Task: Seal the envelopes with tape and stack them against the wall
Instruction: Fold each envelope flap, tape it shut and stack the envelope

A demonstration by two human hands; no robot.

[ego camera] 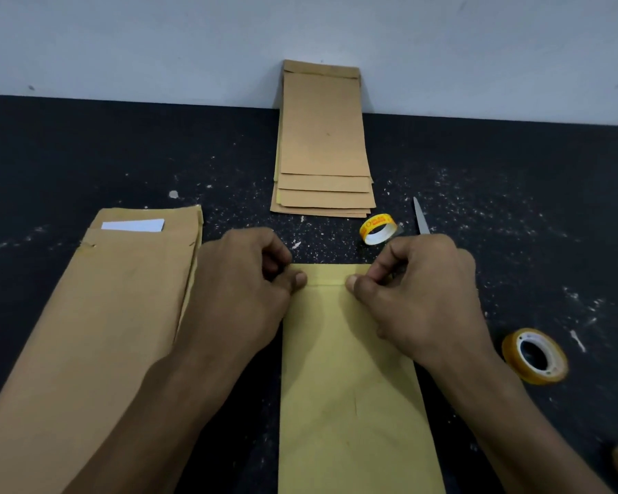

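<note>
Both hands (243, 279) (418, 290) pinching smooth yellow envelope (346, 386) flap

Two bare forearms come up from the bottom edge, no sleeves anywhere on show, nothing worn at either wrist. Left hand (243, 276) shows no ring or band, right hand (421, 283) likewise bare. Short, plain nails on both thumbs, with no polish or markings.
</note>
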